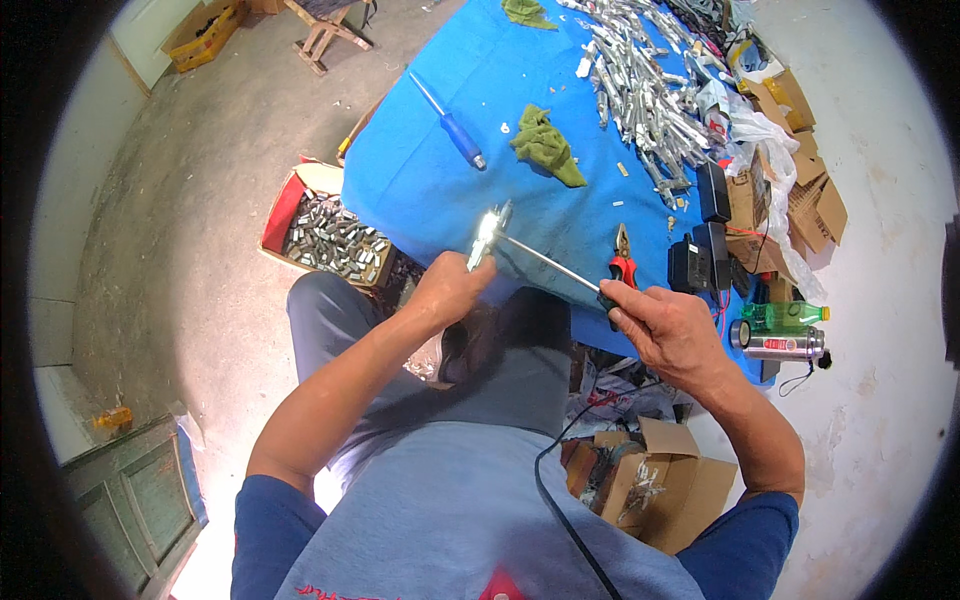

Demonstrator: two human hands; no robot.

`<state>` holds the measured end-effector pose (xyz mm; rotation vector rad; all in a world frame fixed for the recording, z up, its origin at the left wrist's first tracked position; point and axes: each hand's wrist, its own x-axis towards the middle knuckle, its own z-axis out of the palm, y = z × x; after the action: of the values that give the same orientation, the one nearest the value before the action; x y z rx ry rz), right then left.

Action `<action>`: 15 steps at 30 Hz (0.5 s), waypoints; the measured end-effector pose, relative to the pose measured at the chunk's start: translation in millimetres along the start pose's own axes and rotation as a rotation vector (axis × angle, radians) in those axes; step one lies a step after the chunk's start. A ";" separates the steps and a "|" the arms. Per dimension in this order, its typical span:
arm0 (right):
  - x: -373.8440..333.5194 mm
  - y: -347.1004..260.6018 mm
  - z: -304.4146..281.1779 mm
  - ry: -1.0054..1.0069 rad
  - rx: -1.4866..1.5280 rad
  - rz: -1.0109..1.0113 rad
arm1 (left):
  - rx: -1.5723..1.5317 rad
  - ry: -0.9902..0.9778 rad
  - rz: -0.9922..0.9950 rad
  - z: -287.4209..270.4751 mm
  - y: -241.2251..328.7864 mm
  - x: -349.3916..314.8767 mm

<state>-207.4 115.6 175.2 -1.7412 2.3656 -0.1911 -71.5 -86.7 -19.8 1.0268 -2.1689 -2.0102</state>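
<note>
The person's left hand (450, 288), fingers closed in a pinch, holds a shiny part (484, 238) above the near edge of a blue cloth (400, 185). The right hand (662, 328) is curled around the handle of a screwdriver (552, 263), its shaft pointing left to the part; glare hides whether the tip touches. Good handling would likely mean a firm pinch, left fingers clear of the tip's path, and small, steady pressure so the tip doesn't skid. Tilting the part might cut the glare. Pliers (624, 268) lie just beyond the right hand. A flask (785, 345) at right bears a red-and-white label; red script marks the shirt (430, 510), partly cut off.
</note>
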 end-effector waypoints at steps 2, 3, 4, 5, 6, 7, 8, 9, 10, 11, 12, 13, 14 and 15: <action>2.0 -2.9 -2.3 -0.013 -0.035 -0.009 | -0.001 0.005 -0.010 0.9 1.3 -0.1; 3.5 -4.0 -3.2 -0.022 -0.060 -0.012 | 0.024 0.012 -0.010 0.8 0.9 -0.1; 5.2 -5.5 -4.6 -0.030 -0.086 -0.014 | 0.050 0.020 -0.010 0.5 0.4 -0.2; 7.7 -8.4 -7.1 -0.056 -0.121 -0.017 | 0.076 0.027 -0.010 0.2 0.2 -0.2; 10.3 -12.0 -10.5 -0.084 -0.157 -0.016 | 0.089 0.020 -0.004 0.1 3.0 -1.3; 13.2 -15.4 -14.1 -0.112 -0.194 -0.015 | 0.101 0.013 0.001 -0.8 8.0 -3.9; 16.3 -18.3 -17.8 -0.127 -0.220 -0.027 | 0.114 0.005 0.006 -1.3 10.5 -4.9; 19.5 -21.1 -21.3 -0.145 -0.246 -0.041 | 0.111 0.015 0.013 -0.1 8.3 -4.5; 22.7 -23.2 -24.5 -0.164 -0.272 -0.055 | 0.109 0.024 0.020 1.3 5.1 -3.5; 25.6 -23.9 -27.6 -0.187 -0.252 -0.053 | 0.106 0.034 0.027 2.6 2.6 -3.3; 29.1 -22.7 -31.3 -0.210 -0.232 -0.050 | 0.100 0.029 0.006 2.7 5.2 -4.5; 32.6 -21.5 -34.8 -0.233 -0.213 -0.048 | 0.093 0.024 -0.016 2.3 10.2 -7.7; 35.7 -21.1 -38.4 -0.256 -0.184 -0.047 | 0.087 0.019 -0.038 2.9 12.4 -9.3; 38.9 -21.4 -42.1 -0.275 -0.153 -0.050 | 0.104 0.038 -0.025 3.8 10.4 -8.8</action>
<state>-208.6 71.5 217.7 -1.7638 2.1886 0.2154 -70.9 -79.7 -7.5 1.1004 -2.2733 -1.8896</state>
